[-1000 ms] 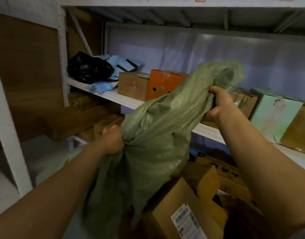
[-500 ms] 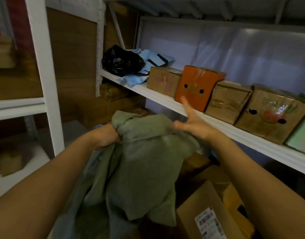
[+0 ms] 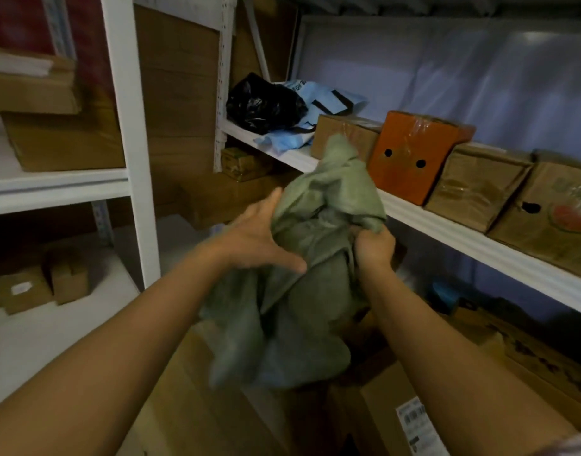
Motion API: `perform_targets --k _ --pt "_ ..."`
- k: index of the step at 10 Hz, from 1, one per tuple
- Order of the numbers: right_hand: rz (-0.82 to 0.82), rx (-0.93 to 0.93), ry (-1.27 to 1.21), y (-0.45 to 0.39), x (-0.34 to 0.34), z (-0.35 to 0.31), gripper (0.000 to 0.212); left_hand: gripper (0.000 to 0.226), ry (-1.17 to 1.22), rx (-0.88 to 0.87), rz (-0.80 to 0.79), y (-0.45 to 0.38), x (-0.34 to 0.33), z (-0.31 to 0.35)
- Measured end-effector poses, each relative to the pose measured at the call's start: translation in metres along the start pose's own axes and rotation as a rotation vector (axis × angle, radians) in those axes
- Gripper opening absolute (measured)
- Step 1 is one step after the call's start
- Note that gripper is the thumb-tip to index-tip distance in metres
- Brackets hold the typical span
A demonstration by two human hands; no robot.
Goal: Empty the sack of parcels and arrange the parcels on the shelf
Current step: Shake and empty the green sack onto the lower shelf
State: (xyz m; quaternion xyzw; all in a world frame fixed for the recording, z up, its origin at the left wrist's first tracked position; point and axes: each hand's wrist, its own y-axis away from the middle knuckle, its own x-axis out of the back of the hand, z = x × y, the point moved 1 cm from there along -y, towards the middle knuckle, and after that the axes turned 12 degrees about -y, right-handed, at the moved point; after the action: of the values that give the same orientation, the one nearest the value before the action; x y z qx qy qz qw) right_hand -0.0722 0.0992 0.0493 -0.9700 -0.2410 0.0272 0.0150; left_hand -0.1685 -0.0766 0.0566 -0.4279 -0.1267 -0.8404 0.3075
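A limp green woven sack (image 3: pixel 312 258) hangs bunched between my hands in front of the white shelf (image 3: pixel 447 230). My right hand (image 3: pixel 374 246) is shut on a fold of the sack at its right side. My left hand (image 3: pixel 259 238) lies flat against the sack's left side with its fingers spread. On the shelf stand a brown parcel (image 3: pixel 341 134), an orange box (image 3: pixel 414 156) with two holes, another brown box (image 3: pixel 473 189) and a box with a fruit print (image 3: pixel 552 212). A black bag (image 3: pixel 263 105) and a blue mailer (image 3: pixel 318 103) lie at the shelf's far left.
Cardboard boxes are piled on the floor below my arms, one with a white label (image 3: pixel 414 426). A second white rack (image 3: pixel 131 133) at the left holds brown boxes (image 3: pixel 62 139) on its levels. More boxes sit under the shelf at the back (image 3: pixel 240 162).
The view has swung left. My right hand, open half a second ago, has closed on the sack. My left hand has let go of its bunch and now lies spread against the sack.
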Motion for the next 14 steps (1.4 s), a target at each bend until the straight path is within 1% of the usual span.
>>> perform_targets --k 1,2,3,4,5,6,7,8,9,10,11,12,13,14 --pt "-0.164 -0.331 -0.557 0.014 -0.007 0.008 0.036 0.138 -0.098 -0.061 -0.101 0.0 -0.021 -0.006" --pt "-0.277 -0.496 -0.687 0.034 -0.012 0.021 0.042 0.128 0.08 0.005 0.038 -0.004 -0.027 -0.018" --pt "-0.289 -0.626 -0.797 0.051 -0.02 0.051 0.045 0.106 0.13 0.065 0.128 -0.005 -0.04 -0.033" --pt "-0.232 -0.706 -0.845 0.063 -0.032 0.09 0.049 0.098 0.052 0.104 0.042 -0.006 -0.062 -0.059" --pt "-0.203 -0.77 -0.83 0.069 -0.043 0.108 0.05 0.11 0.056 0.095 0.089 -0.007 -0.067 -0.079" --pt "-0.13 -0.788 -0.751 0.065 -0.053 0.134 0.043 0.093 0.019 0.097 0.156 -0.013 -0.074 -0.102" --pt "-0.01 -0.77 -0.589 0.063 -0.057 0.169 0.03 0.085 -0.333 0.239 -0.054 -0.011 -0.106 -0.133" --pt "0.105 -0.653 -0.306 0.063 -0.057 0.192 0.025 0.059 -0.252 0.357 -0.272 0.012 -0.154 -0.159" --pt "0.112 -0.509 -0.156 0.059 -0.057 0.202 0.033 0.045 -0.023 0.339 -0.509 0.024 -0.185 -0.169" --pt "-0.175 -0.048 0.313 0.07 -0.061 0.199 0.061 0.045 0.22 0.467 -0.519 0.038 -0.182 -0.159" --pt "-0.401 0.304 0.866 0.071 -0.069 0.208 0.067 0.034 0.46 0.571 -0.619 0.044 -0.192 -0.171" --pt "-0.585 0.415 1.233 0.07 -0.083 0.221 0.064 0.013 0.685 0.736 -0.484 0.043 -0.185 -0.2" --pt "-0.664 0.372 1.351 0.077 -0.101 0.238 0.064 0.014 0.484 0.96 0.274 0.032 -0.156 -0.231" --pt "-0.843 0.257 1.406 0.089 -0.122 0.262 0.076 0.023 0.552 0.715 0.436 0.009 -0.116 -0.227"
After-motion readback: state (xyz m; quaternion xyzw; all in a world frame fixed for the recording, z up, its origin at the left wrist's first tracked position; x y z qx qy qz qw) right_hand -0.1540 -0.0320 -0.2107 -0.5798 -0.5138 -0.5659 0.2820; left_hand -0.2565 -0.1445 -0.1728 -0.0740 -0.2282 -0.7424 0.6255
